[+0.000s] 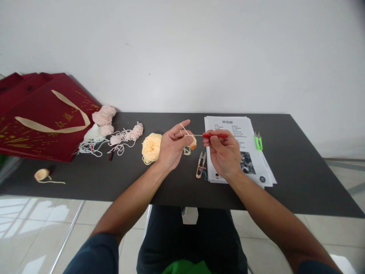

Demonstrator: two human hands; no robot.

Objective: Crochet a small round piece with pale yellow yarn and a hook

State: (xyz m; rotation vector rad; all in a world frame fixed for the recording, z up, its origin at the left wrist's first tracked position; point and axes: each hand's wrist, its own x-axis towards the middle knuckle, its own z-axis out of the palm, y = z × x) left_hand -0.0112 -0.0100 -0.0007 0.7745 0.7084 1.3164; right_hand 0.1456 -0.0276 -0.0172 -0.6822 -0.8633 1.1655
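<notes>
My left hand (173,146) pinches a small cream crochet piece (192,144) between thumb and fingers, with the forefinger stretched out and cream yarn looped over it. My right hand (224,152) grips a crochet hook with a red handle (215,135), held level, its metal tip pointing left into the piece. A ball of cream yarn (151,147) lies on the dark table (299,175) just left of my left hand.
Yarn snips (201,164) lie between my hands. Printed sheets (242,152) sit under my right hand, green snips (258,140) beside them. Pink yarn balls (103,116), tangled white and pink yarn (125,136), red gift bags (42,114) and a small cream coil (42,174) are on the left.
</notes>
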